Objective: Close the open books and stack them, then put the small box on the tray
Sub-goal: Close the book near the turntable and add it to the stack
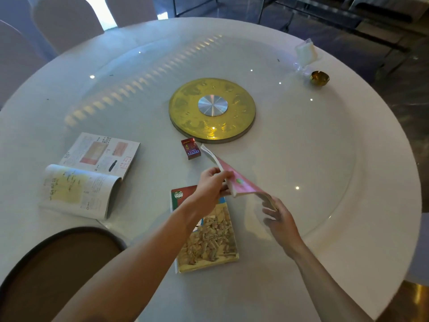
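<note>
Pink book (241, 184) held up off the counter (301, 140), tilted, cover facing up and right, pages fanned at its far corner. Left hand (212, 184) clamped on its near-left edge — thumb on top, fingers under. Right hand (279, 217) at the book's lower right corner, fingers spread and blurred; cannot tell whether it grips or only touches. Below the left forearm, a closed book with a yellow illustrated cover (209, 238) lies flat. Small red box (190, 148) sits flat just beyond the pink book's raised far corner, just in front of the gold turntable disc (212, 110) at centre. To the left, well apart from the hands, an open book (90, 175) lies face up, near pages arched. Dark-rimmed brown tray (53, 259) at the near left edge of the counter. Far right — a small brass bowl (319, 77) beside a clear holder with white napkins (305, 54).
</note>
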A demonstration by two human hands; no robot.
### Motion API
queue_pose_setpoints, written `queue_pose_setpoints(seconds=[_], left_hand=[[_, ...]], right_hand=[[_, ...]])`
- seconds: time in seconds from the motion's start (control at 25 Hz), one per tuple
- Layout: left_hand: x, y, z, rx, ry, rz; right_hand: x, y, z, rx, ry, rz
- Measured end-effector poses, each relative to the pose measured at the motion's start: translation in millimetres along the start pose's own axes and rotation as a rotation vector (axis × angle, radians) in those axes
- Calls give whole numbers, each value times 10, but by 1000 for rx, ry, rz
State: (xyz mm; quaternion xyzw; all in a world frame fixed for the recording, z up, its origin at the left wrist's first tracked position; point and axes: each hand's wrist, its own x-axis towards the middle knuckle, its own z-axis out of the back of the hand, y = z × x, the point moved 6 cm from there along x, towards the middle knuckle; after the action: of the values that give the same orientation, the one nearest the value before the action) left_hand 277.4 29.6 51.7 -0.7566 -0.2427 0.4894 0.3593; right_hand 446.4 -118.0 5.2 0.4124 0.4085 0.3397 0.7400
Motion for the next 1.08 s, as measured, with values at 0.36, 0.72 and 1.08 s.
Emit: queue_pose_setpoints(seconds=[0.36, 0.72, 1.08], left_hand=[[-328, -189, 524, -183, -59, -19], [-723, -57, 1153, 342, -244, -238], [-665, -121, 1205, 771, -119, -325]], right_hand=[[137, 891, 49, 272, -97, 123], [110, 1131, -426, 143, -28, -19], [-79, 693, -470, -167, 192, -32]])
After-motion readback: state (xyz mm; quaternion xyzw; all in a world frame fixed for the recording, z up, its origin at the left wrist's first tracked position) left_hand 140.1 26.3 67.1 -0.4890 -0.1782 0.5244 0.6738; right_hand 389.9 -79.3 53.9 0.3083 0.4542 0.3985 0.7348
